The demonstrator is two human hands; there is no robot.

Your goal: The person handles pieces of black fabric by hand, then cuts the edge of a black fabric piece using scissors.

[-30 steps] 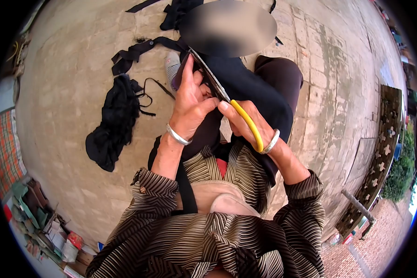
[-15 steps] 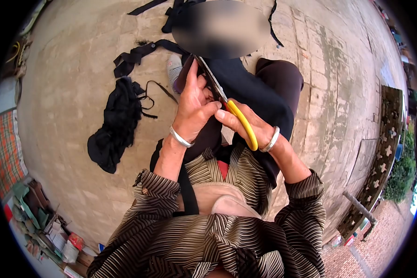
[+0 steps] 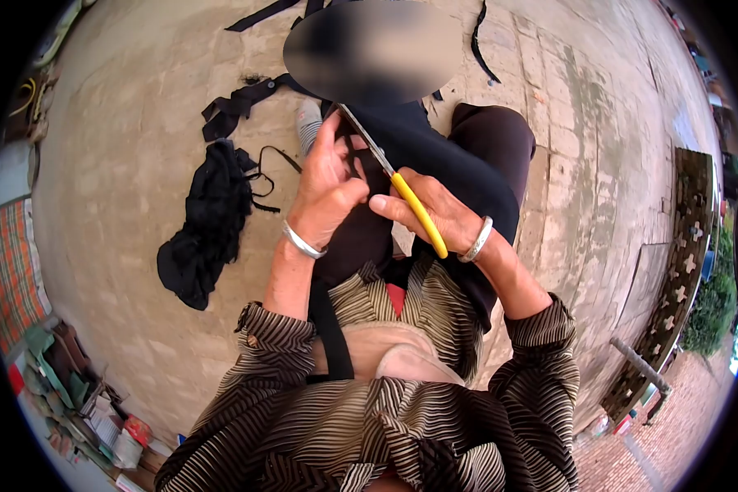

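My right hand (image 3: 435, 211) is closed on scissors with yellow handles (image 3: 419, 215); the blades point up and left, toward the fingertips of my left hand. My left hand (image 3: 330, 182) has its fingers curled round dark cloth, a narrow strip of which shows between them. Black cloth (image 3: 459, 164) lies over my lap and reaches up under a blurred oval that hides part of the view. What the blade tips touch cannot be made out. Each wrist wears a silver bangle.
Crumpled black cloth (image 3: 205, 225) with thin cords lies on the paved floor (image 3: 98, 271) at the left. A buttoned dark strip (image 3: 236, 108) lies above it, and a narrow strip (image 3: 478, 45) at the top right. Assorted items (image 3: 98, 410) stand at the lower left.
The scissors have turned, so both yellow handles now lie close together. My left hand has shifted slightly left, away from my right hand. The blurred oval has moved left.
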